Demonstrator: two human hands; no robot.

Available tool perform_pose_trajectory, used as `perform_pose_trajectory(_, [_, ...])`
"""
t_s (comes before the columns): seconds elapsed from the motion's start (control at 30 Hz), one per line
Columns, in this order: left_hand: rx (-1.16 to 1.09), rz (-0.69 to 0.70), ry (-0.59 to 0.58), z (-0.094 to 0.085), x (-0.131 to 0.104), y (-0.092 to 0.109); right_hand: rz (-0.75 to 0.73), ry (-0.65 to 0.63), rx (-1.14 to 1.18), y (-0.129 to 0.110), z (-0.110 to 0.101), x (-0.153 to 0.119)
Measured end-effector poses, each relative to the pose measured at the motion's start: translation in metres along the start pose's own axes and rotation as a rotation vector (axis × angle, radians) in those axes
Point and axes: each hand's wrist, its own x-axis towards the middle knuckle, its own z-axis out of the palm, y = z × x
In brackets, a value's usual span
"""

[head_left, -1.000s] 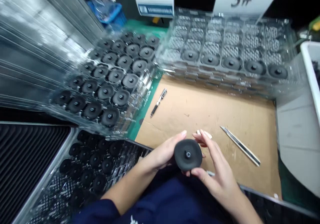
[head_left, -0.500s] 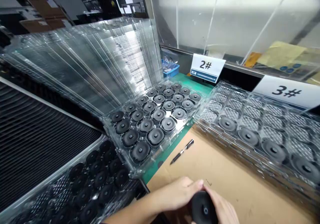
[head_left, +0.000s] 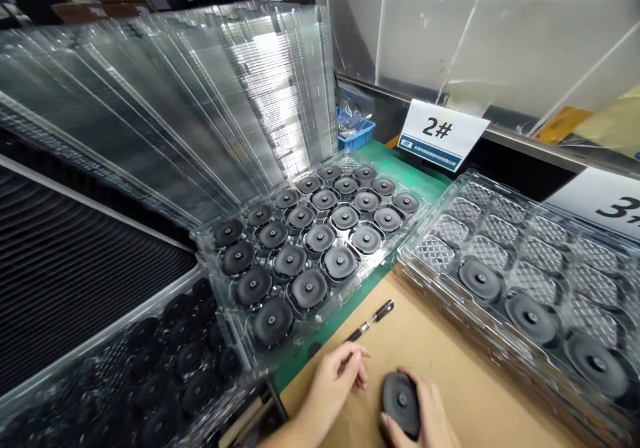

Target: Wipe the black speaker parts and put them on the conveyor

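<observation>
My right hand (head_left: pixel 430 415) grips a black rounded disc-shaped part (head_left: pixel 401 401) with a small raised hub, thumb on one edge and fingers on the other. It is over the brown cardboard (head_left: pixel 450 361). To its left, my left hand (head_left: pixel 337 378) holds nothing; its fingers are loosely bent and partly apart. Just beyond that hand lies a black pen (head_left: pixel 383 311), its lower end near the fingers. A clear plastic tray (head_left: pixel 327 305) of similar black parts sits behind. On the right, another clear tray (head_left: pixel 435 255) has several such parts in its front row.
Tall stacked clear trays (head_left: pixel 200 95) rise at the back left. A darker tray of black parts (head_left: pixel 190 358) lies at the lower left. White signs marked 2# (head_left: pixel 440 135) and 3# (head_left: pixel 600 198) stand behind the right tray. A blue bin (head_left: pixel 357 138) is at the back.
My left hand has come away from the black part and moved left toward the pen. My right hand keeps the part, now more fully in view. The camera view has shifted.
</observation>
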Motion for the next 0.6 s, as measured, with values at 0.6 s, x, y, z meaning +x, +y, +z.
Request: perform_pose_trajectory(0.6, [0.168,0.341,-0.047,0.008,-0.016,-0.009,0.088,-0.199,-0.236,-0.015,-0.022,0.004])
